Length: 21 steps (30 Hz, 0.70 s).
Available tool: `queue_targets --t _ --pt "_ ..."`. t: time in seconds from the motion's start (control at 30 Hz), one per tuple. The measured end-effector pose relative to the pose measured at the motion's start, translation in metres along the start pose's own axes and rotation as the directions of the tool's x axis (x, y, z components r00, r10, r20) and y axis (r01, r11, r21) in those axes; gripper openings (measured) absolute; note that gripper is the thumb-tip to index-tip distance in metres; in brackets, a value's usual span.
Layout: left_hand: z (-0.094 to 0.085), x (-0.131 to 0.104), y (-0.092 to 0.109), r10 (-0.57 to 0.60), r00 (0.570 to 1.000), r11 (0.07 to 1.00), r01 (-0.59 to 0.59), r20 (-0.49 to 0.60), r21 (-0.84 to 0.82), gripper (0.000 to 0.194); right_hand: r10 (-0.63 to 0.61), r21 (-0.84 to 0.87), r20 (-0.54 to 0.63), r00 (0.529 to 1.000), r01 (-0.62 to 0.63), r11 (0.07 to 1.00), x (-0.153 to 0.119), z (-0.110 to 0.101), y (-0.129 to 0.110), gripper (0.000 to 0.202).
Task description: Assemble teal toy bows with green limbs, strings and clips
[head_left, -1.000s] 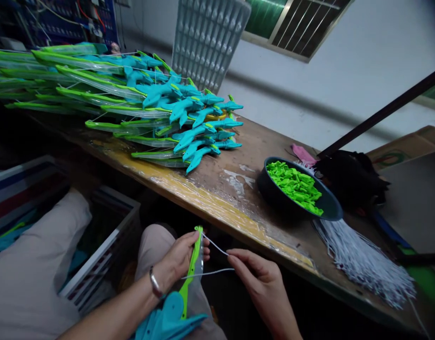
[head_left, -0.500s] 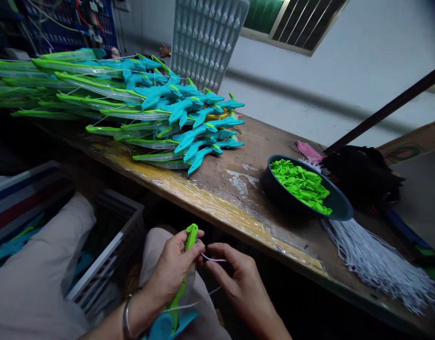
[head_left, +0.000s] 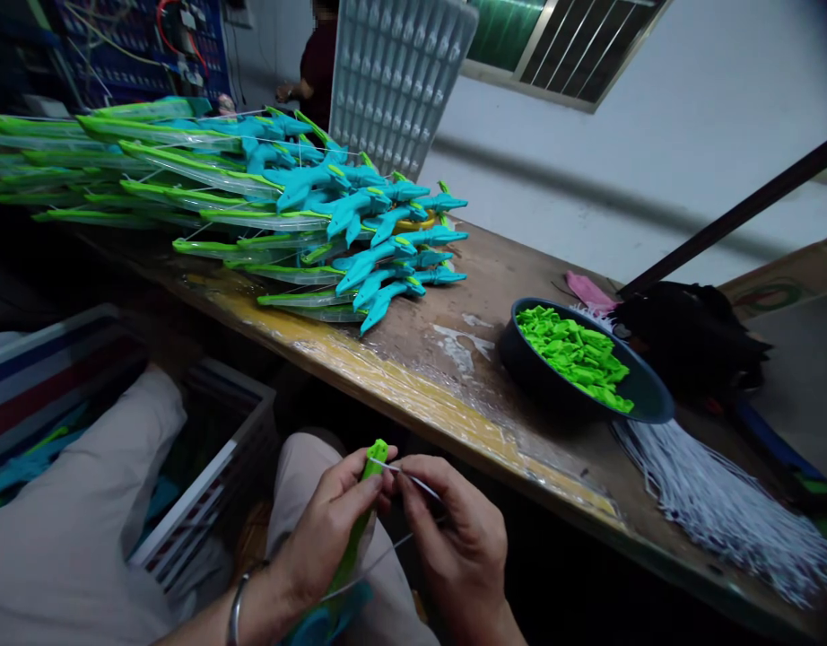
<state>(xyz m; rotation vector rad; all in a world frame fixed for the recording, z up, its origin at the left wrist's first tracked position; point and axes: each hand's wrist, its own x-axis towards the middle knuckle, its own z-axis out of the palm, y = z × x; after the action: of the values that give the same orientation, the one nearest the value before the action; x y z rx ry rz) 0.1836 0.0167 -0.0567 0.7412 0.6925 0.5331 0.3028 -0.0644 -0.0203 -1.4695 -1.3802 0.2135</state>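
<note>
My left hand (head_left: 329, 529) is closed around a green and blue plastic toy bow (head_left: 352, 558), near its green tip, over my lap. A white cord (head_left: 423, 487) runs from that tip into the pinched fingers of my right hand (head_left: 454, 529), just right of the tip. More cord slants down toward the blue part, which is blurred and partly hidden by my left wrist.
On the table (head_left: 481, 256) lie a pile of green and blue bows (head_left: 299, 193), a dark bowl (head_left: 548, 381) of green pieces and a bundle of white cords (head_left: 723, 502). Crates (head_left: 204, 475) stand at lower left. A person (head_left: 319, 63) is behind the table.
My right hand has drawn closer to the green tip, and the cord now reaches across it. The held bow has dropped slightly in view. More of the person behind the table shows.
</note>
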Motion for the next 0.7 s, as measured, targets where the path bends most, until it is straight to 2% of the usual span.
queue_targets --t 0.1,0.37,0.6,0.7 --pt "0.0031 -0.0007 -0.0010 0.017 1.000 1.000 -0.017 0.007 -0.001 0.044 -0.001 0.015 -0.015 1.000 0.001 1.000 -0.0046 0.0054 0.0047 0.020" --pt "0.0059 -0.0028 -0.0013 0.014 1.000 1.000 -0.014 -0.014 0.015 0.057 -0.065 -0.082 -0.051 0.997 0.061 0.995 -0.0053 0.0084 0.0051 0.021" --pt "0.0050 -0.0007 -0.0057 0.066 0.994 0.998 -0.068 0.088 0.017 0.042 -0.060 -0.099 -0.074 0.995 0.053 0.994 -0.0039 0.0078 0.0057 0.018" --pt "0.0039 -0.0001 -0.0082 0.072 0.993 0.997 -0.076 0.096 0.035 0.038 -0.073 -0.102 -0.070 0.995 0.066 0.993 -0.0027 0.0069 0.0033 0.018"
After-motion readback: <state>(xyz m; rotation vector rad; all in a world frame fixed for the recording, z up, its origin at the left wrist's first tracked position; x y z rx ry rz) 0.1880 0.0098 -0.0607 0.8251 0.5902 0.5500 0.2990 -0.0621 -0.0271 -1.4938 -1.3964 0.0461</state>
